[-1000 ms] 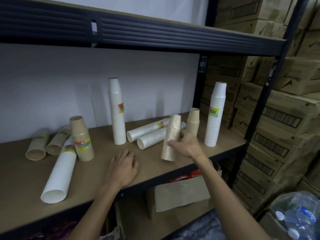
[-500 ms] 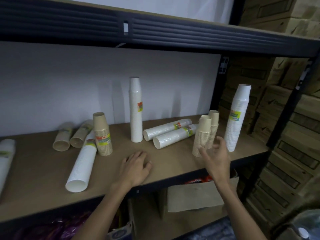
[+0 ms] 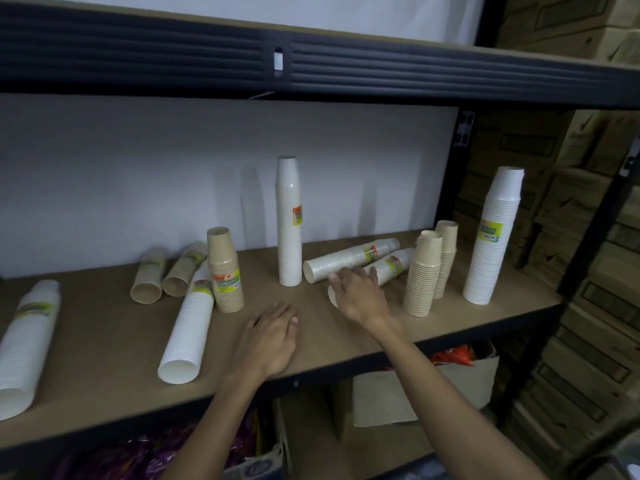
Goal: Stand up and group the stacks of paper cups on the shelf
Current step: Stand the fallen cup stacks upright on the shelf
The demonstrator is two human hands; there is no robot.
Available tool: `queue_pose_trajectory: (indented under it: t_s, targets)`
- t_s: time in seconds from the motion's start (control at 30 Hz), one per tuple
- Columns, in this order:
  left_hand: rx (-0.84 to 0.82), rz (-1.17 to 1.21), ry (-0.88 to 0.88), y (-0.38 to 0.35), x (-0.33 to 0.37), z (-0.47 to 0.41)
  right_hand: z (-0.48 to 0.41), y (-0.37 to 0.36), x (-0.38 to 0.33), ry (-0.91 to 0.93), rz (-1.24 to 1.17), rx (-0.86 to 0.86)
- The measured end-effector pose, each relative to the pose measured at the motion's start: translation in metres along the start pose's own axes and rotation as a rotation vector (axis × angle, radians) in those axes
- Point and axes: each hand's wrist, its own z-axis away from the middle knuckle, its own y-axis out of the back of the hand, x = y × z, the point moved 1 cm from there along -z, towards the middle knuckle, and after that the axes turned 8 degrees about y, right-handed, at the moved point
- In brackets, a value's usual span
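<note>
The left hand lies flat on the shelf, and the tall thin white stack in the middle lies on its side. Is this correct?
Not quite. In the head view the tall thin white stack stands upright. The left hand does lie flat on the shelf.

On the shelf board (image 3: 104, 341) I see at the right end one standing stack (image 3: 493, 237), left of it a pair of short stacks (image 3: 424, 275) (one behind the other). In the middle two lying stacks (image 3: 349, 259) are side by side; the upright stack (image 3: 289, 220) stands just left of them.
</note>
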Motion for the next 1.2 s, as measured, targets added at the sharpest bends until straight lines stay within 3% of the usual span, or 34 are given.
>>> queue_pose_trajectory:
  t_s: [0.2, 0.33, 0.43, 0.63, 0.9, 1.2]
  targets:
    - [0.047, -0.003, -0.013, 0.003, 0.004, 0.003, 0.041, 0.013, -0.014, -0.083, 0.044, 0.330]
    - [0.058, -0.003, -0.010, 0.004, 0.004, 0.002, 0.031, 0.026, -0.010, -0.428, -0.008, 0.101]
    - [0.041, -0.011, -0.002, 0.003, 0.004, 0.002, 0.027, 0.031, -0.001, -0.504, -0.123, -0.011]
    - [0.038, 0.003, -0.001, 0.004, 0.004, 0.003, 0.027, 0.046, -0.003, -0.308, -0.305, 0.020]
    - [0.050, 0.008, 0.002, 0.005, 0.004, 0.003, -0.013, 0.045, 0.007, -0.010, -0.447, 0.535]
    - [0.060, 0.010, 0.013, 0.000, 0.001, -0.003, -0.050, 0.013, 0.047, -0.024, -0.628, 0.613]
